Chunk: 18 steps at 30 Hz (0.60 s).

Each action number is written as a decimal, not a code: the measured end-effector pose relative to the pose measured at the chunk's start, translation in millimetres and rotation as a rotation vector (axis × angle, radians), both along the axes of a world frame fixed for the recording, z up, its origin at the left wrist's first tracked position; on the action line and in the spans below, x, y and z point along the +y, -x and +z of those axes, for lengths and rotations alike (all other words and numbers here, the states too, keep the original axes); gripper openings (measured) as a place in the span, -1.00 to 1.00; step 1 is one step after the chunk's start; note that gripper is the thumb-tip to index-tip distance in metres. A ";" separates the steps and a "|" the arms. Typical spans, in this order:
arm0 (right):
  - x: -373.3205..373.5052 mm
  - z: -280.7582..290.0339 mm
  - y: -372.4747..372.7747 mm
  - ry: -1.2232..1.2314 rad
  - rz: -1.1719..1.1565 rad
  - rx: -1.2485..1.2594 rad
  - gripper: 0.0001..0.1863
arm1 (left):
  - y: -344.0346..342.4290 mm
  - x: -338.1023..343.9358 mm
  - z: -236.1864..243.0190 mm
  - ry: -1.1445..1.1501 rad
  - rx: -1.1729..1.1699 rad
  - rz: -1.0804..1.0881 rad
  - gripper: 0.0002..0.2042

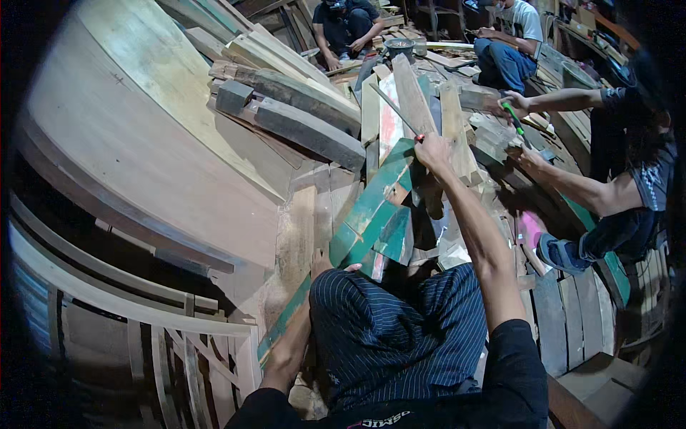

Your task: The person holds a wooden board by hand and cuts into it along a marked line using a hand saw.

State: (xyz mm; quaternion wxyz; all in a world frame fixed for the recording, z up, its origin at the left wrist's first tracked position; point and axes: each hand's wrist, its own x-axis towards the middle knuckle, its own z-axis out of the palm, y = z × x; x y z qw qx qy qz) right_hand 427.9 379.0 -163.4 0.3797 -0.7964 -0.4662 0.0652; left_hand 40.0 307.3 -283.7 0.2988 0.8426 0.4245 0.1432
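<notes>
My right hand (432,149) is closed on a tool with a red handle and a long thin metal shaft (393,106) angled up to the left, just over the upper end of a weathered green board (361,223). The board slants down to the left toward my striped-trousered knees. My left hand (320,260) is low on the board's left side beside my knee, which hides its fingers. More broken green wood (391,232) and pale planks (450,129) lie around the board.
Large curved panels (157,136) and stacked beams (300,143) fill the left, above slatted frames (161,357). At right a co-worker (614,186) grips a green-handled tool (513,118). Two others crouch at the back (346,32), (504,61), near a dark bucket (399,48).
</notes>
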 end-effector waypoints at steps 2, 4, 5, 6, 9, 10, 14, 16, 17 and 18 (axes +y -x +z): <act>-2.5 -3.8 -9.2 0.015 0.016 0.057 -0.58 | 2.8 -4.3 2.4 -0.026 -0.001 0.018 0.14; -1.7 -15.2 -26.5 0.029 0.054 0.058 -0.60 | -3.5 -7.7 0.4 -0.043 -0.007 0.009 0.14; -3.0 -14.7 -20.5 0.007 0.069 0.080 -0.61 | 0.4 -11.8 0.6 -0.047 -0.004 0.023 0.14; -4.1 -13.4 -17.9 -0.044 0.065 0.090 -0.62 | 1.4 -12.6 0.0 -0.053 -0.004 0.025 0.14; -19.4 -8.8 -20.1 0.044 0.015 0.120 -0.60 | -0.5 -15.7 2.5 -0.075 0.005 0.032 0.14; -31.4 4.3 -6.0 -0.023 0.040 0.157 -0.55 | 16.2 -25.7 9.4 -0.091 0.017 0.077 0.13; -78.8 17.1 -27.8 -0.048 0.035 0.316 -0.51 | 9.4 -20.0 11.8 -0.138 0.014 0.083 0.13; -105.2 15.2 -37.6 -0.091 -0.058 0.354 -0.53 | -1.9 -15.3 5.1 -0.151 0.002 0.064 0.13; -116.9 19.2 -42.5 -0.079 -0.077 0.424 -0.53 | 0.9 -18.3 5.0 -0.174 -0.002 0.074 0.13; -128.7 23.8 -43.6 -0.099 -0.100 0.474 -0.54 | -1.6 -17.6 4.3 -0.194 -0.002 0.074 0.13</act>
